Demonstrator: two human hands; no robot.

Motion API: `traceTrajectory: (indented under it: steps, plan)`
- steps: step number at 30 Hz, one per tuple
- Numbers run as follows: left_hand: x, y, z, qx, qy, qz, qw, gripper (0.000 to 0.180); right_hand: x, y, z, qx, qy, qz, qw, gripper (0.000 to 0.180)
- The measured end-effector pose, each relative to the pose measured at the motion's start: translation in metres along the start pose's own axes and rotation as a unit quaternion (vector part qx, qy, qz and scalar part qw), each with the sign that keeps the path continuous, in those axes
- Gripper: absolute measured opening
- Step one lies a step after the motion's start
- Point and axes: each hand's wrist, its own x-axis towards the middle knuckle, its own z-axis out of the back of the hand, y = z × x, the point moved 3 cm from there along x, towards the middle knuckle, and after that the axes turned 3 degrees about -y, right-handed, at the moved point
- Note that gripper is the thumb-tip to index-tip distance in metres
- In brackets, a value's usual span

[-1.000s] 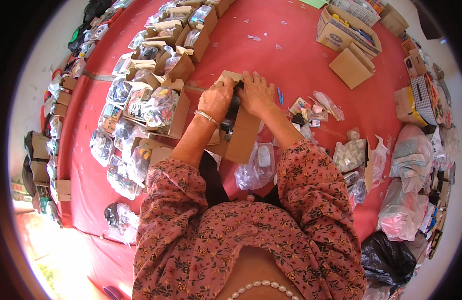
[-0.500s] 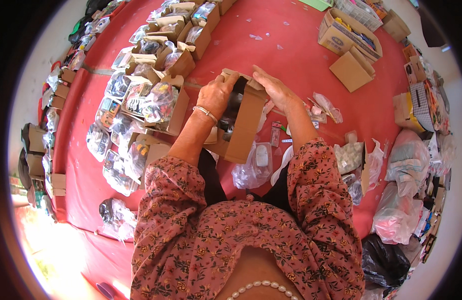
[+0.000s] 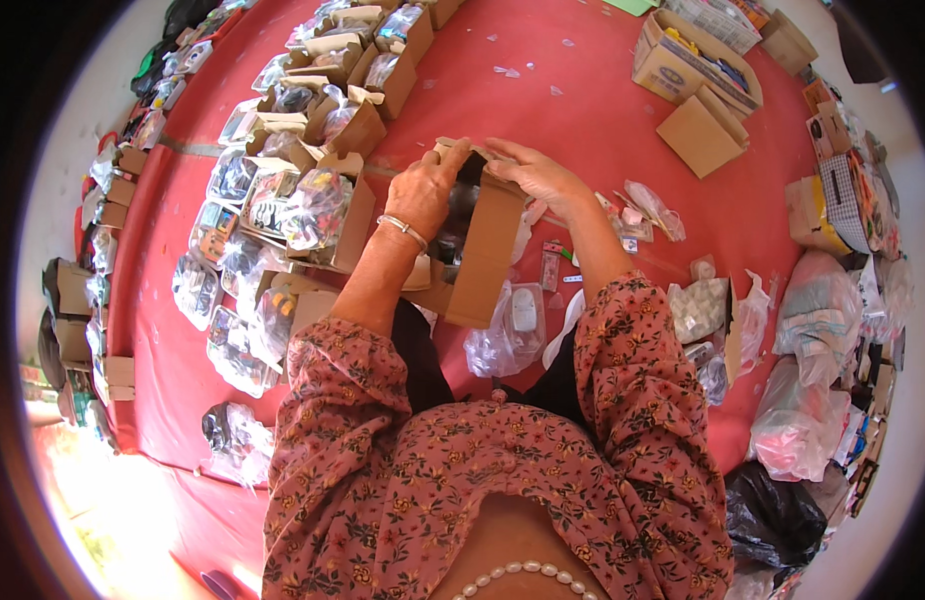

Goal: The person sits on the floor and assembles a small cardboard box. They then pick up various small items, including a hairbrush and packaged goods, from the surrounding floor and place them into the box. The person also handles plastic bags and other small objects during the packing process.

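Observation:
An open cardboard box [image 3: 490, 252] stands in front of me, slightly tilted, with something dark inside that I cannot make out. My left hand [image 3: 426, 197], a bangle at its wrist, grips the box's far left edge, fingers bent over the rim. At the far right corner my right hand [image 3: 546, 178] has its fingers curled over the edge and holds the box there. Close by on the red floor lies a clear plastic bag [image 3: 493, 345] with a white item [image 3: 524, 312] beside it.
On the left stand rows of cardboard boxes [image 3: 358, 215] filled with bagged goods. A larger carton [image 3: 673, 70] and a smaller box [image 3: 702, 132] sit at the far right. Plastic sacks [image 3: 818, 310], a black bag [image 3: 773, 515] and stacked goods line the right wall.
My right hand's fingers have gone from stretched out to bent over the box's far right edge, moving slightly left. The left hand keeps its grip on the box.

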Motion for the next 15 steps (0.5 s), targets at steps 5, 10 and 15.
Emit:
traceTrajectory:
  steps: [5, 10, 15]
  plan:
    - [0.004, 0.003, 0.002, -0.034, -0.01, 0.009, 0.999, 0.071, 0.016, -0.002, -0.008, -0.275, -0.021, 0.174, 0.945, 0.049]
    - [0.007, 0.015, 0.009, -0.127, -0.027, 0.12, 0.984, 0.079, 0.005, 0.007, -0.017, -0.299, -0.12, 0.185, 0.928, 0.032]
    - [0.005, 0.026, 0.004, -0.112, -0.078, 0.113, 0.984, 0.049, 0.001, 0.001, -0.027, -0.317, -0.2, 0.248, 0.894, 0.033]
